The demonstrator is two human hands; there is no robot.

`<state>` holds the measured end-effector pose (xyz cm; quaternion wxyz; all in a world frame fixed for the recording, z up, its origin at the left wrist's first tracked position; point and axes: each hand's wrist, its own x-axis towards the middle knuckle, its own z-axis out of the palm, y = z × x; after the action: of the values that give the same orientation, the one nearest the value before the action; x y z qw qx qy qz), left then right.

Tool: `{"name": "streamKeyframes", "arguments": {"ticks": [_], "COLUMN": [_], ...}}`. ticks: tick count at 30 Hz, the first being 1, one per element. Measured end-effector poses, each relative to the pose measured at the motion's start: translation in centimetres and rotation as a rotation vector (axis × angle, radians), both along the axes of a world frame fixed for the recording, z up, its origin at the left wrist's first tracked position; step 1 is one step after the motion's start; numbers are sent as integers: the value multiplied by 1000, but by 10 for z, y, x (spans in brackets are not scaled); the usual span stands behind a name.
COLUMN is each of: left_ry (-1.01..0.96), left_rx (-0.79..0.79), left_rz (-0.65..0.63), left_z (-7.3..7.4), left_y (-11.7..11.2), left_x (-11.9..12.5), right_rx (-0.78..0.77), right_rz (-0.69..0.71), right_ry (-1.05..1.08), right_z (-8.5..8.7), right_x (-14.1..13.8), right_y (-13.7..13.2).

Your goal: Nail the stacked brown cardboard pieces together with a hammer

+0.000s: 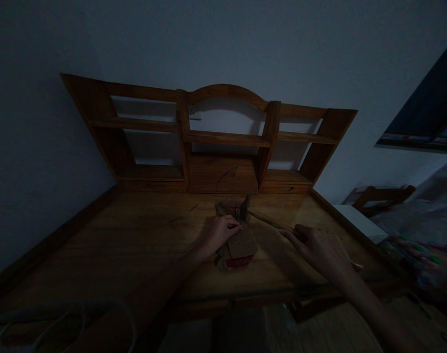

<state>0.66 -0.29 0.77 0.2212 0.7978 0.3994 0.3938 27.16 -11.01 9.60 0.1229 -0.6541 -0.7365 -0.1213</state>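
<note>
Block (242, 242): one, speckled brown, red at near end. Flat on the table (142, 255), apparently for firm support.

Left hand (223, 229): narrow, fingertips pinched on a small item (241, 227) at the block's top, too dim to identify; the pinch seems meant to steady it. Forearm enters from near left of the block.

Hammer (267, 217): one. Head at the block's far part, contact unclear; handle slopes away rightward.

Right hand (319, 247): wrapped round the handle, right of the block, well back from the head, presumably for leverage. Back of hand up, one digit reaching blockward; forearm from near right.

Slivers (193, 207): two, thin, left of the block.

Shelf (223, 138): beyond the block.
</note>
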Motion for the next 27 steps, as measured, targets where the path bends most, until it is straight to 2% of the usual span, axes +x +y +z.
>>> {"name": "streamKeyframes", "arguments": {"ticks": [3,6,8,12,16,20,27], "left_ry": [-21,-106,-193,-330,-278,-143,-87], "left_rx": [-14,-109,-138,-36,13,94,141], "left_rz": [-16,-44,-1,103,138,141,104], "left_z": [-3,-3,-2,0,-3,-4,8], "left_y": [4,11,14,18,18,15,5], "left_x": [-3,-8,-11,-13,-13,-13,-6], "right_rx": [-20,-7,2,-6,-9,-38,-38], "right_rz": [-2,-34,-54,-76,-84,-71,-88], "right_ry": [-11,1,27,67,65,111,109], "right_z": [0,-1,-2,-2,0,1,-1], "right_x": [-2,1,4,8,9,9,8], "right_y": [-1,-1,-1,0,-2,-2,-2]}}
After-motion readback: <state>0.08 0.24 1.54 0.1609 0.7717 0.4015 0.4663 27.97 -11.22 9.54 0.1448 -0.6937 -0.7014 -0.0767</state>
